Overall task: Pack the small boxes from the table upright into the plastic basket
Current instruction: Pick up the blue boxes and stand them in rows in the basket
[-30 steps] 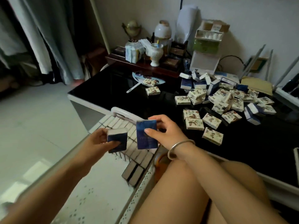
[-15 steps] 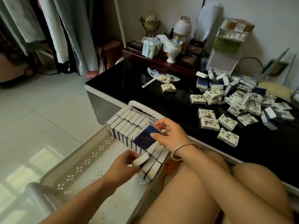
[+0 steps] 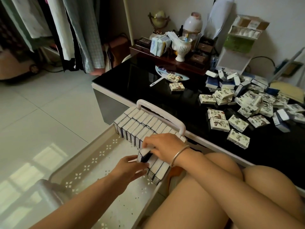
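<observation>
Right hand point(image 3: 162, 148): laid palm-down over a dark-sided small box point(image 3: 145, 155), fingers curled on its top edge; the box is grasped and pressed down so that it stands on edge with the others.
Left hand point(image 3: 130, 167): brought in from the open side of the basket, fingertips set against the near face of the same box; it is judged to be steadying the box so the row is not tipped.
Box in hand: held tilted, at the near end of the packed rows, not yet fully seated.
Packed rows point(image 3: 140, 124): just beyond the hands, two rows of boxes are stood upright, white edges up, tight against the far wall; a few more are lined up under and beside the right wrist.
Plastic basket point(image 3: 92, 160): pale, with pierced flower holes; its floor left of the hands is bare, so much room is left.
Basket handle point(image 3: 165, 113): a white loop just beyond the right hand, touching the counter edge.
Counter point(image 3: 140, 83): black and glossy, beyond and to the right of the hands.
Loose boxes point(image 3: 237, 106): scattered flat in a heap well to the right of the hands; many are yet to be packed.
Stray pair point(image 3: 177, 86): two boxes lie apart, far beyond the hands, one on a fan point(image 3: 162, 72).
Progress: judged to be under half done.
</observation>
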Tool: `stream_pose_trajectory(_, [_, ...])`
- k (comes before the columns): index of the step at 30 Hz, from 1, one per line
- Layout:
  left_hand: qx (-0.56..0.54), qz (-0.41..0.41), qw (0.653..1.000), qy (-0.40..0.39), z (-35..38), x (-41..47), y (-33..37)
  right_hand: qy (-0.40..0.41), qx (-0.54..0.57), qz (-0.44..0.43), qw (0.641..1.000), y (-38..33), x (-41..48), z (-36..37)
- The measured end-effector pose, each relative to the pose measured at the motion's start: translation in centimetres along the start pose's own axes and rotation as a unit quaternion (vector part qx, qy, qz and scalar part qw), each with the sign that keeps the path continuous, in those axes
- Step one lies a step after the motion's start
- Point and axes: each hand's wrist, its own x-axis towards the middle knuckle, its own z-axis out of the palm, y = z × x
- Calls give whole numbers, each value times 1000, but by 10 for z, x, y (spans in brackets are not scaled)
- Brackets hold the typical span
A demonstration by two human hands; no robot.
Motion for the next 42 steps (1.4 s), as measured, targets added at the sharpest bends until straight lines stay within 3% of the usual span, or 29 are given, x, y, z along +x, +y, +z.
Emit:
stream_pose_trajectory(8, [179,92,974,102,3,-6,-2,-58,-182,-35,981,-6,9,10])
stream_pose_trajectory(13, [178,111,976,53,4,-11,5,-70,-82,12,994,0,8,15])
stream_pose_trajectory(19, [171,207,959,92,-3,-25,20,37,30,41,998,22,-10,14])
stream_pose_trajectory(24, [177,270,946,-40,39,-37,41,133,105,104,980,47,-43,-21])
stream_pose_trajectory(29, [177,331,914,-151,146,-29,59,230,116,206,944,100,-88,-46])
stream_pose_trajectory(33, [212,330,898,-199,234,-8,61,288,98,304,903,151,-138,-45])
stream_pose_trajectory(38, [347,371,835,-214,320,35,55,292,96,383,871,218,-201,-24])
stream_pose_trajectory(42, [466,468,725,-196,389,67,52,318,91,450,830,278,-232,-25])
